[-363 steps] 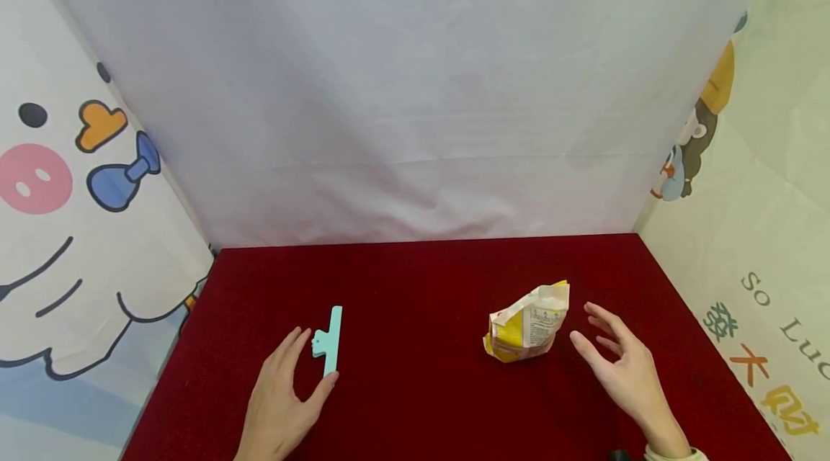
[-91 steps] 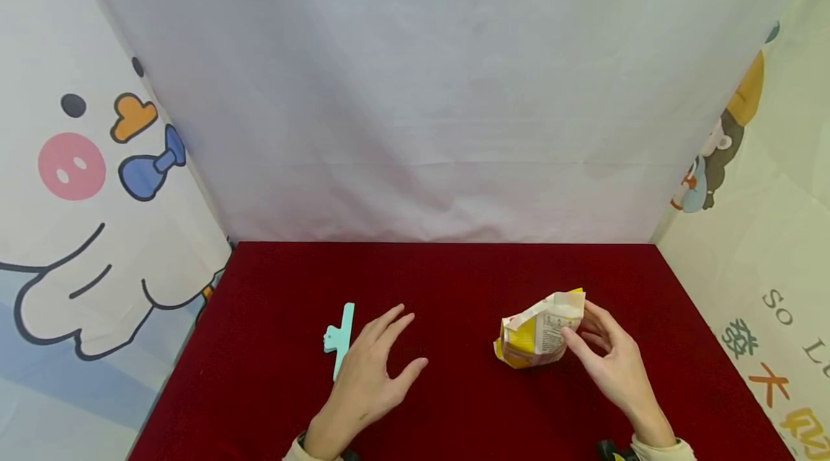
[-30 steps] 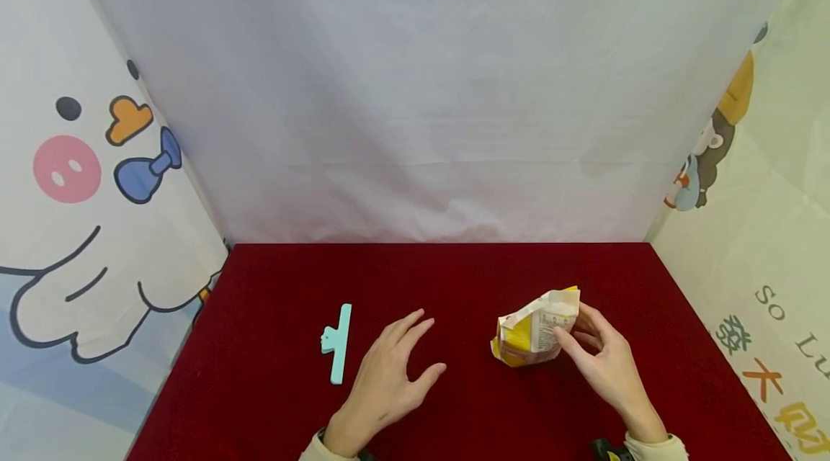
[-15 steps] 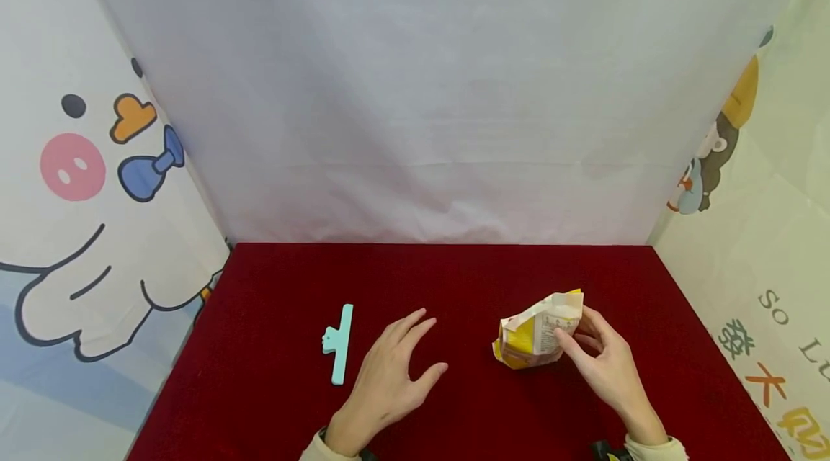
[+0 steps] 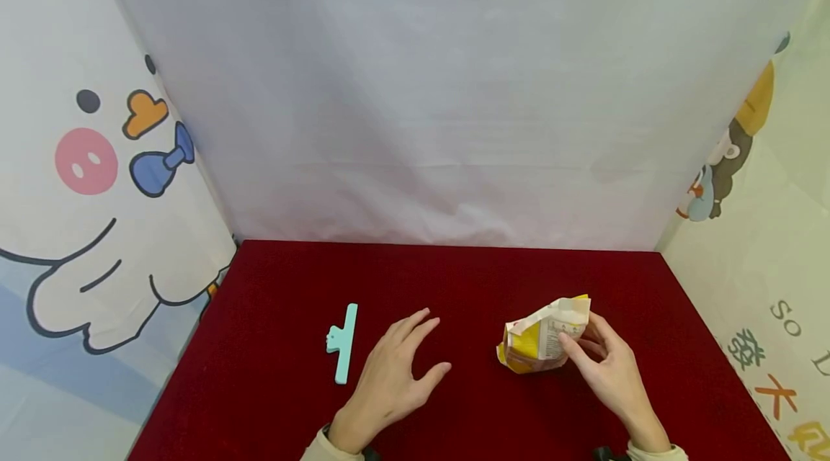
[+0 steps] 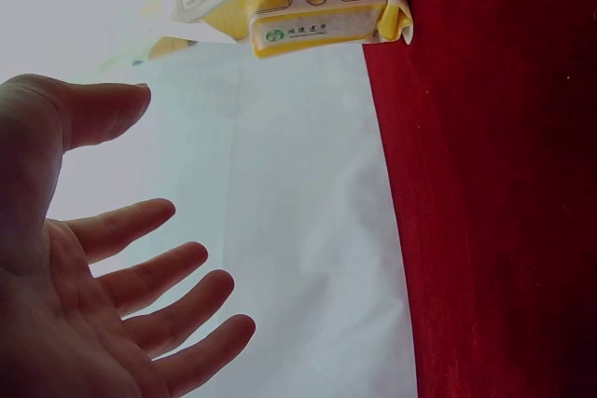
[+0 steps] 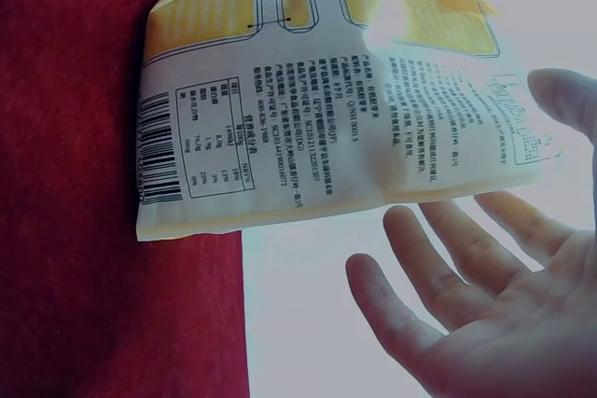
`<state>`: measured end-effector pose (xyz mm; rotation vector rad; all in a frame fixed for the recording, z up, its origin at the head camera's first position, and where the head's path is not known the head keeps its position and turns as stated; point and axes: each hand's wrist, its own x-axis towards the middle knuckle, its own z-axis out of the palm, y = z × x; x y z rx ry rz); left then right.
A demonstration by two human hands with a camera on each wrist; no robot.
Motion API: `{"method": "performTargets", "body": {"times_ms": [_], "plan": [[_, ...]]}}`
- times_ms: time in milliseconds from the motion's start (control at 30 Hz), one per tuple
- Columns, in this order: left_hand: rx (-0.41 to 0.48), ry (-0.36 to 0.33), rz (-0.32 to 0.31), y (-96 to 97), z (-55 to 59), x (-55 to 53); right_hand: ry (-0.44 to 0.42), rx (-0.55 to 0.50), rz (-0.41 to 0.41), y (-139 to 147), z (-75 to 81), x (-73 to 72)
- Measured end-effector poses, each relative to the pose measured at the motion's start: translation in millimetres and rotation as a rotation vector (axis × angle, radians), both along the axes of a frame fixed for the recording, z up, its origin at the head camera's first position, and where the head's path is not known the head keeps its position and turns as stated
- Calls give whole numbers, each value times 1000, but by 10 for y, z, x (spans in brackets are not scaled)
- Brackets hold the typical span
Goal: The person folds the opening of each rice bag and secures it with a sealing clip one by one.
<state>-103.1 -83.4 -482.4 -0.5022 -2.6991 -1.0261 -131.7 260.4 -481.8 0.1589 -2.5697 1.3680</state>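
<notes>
A crumpled yellow and white food packet (image 5: 543,335) with printed text stands on the dark red table. My right hand (image 5: 612,371) holds its right end, thumb on the near face and fingers behind. In the right wrist view, the packet's printed side with a barcode (image 7: 159,146) faces the camera. Over the table to the left, my left hand (image 5: 389,374) hovers with spread, relaxed fingers, holding nothing. Just left of it lies a mint-green clip (image 5: 346,343). The left wrist view shows the left palm (image 6: 56,323) open toward the packet (image 6: 308,6).
The red cloth-covered table (image 5: 415,274) ends at a pale fabric wall (image 5: 415,122) behind. Side sheets with cartoon prints stand at left (image 5: 84,158) and right (image 5: 778,252).
Since the earliest frame, my left hand has moved right, away from the clip, and my right hand has reached the packet. Over the last second both hands have barely moved; the head view has shifted slightly.
</notes>
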Motion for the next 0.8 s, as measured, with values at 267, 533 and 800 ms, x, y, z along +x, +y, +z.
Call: {"method": "performTargets", "body": {"times_ms": [267, 533, 800], "plan": [[-7, -16, -8, 24, -17, -15, 28, -19, 0, 13, -17, -9], [-7, -23, -23, 61, -20, -25, 28, -20, 0, 22, -9, -8], [1, -35, -28, 75, -19, -37, 26, -10, 9, 29, 16, -11]]}}
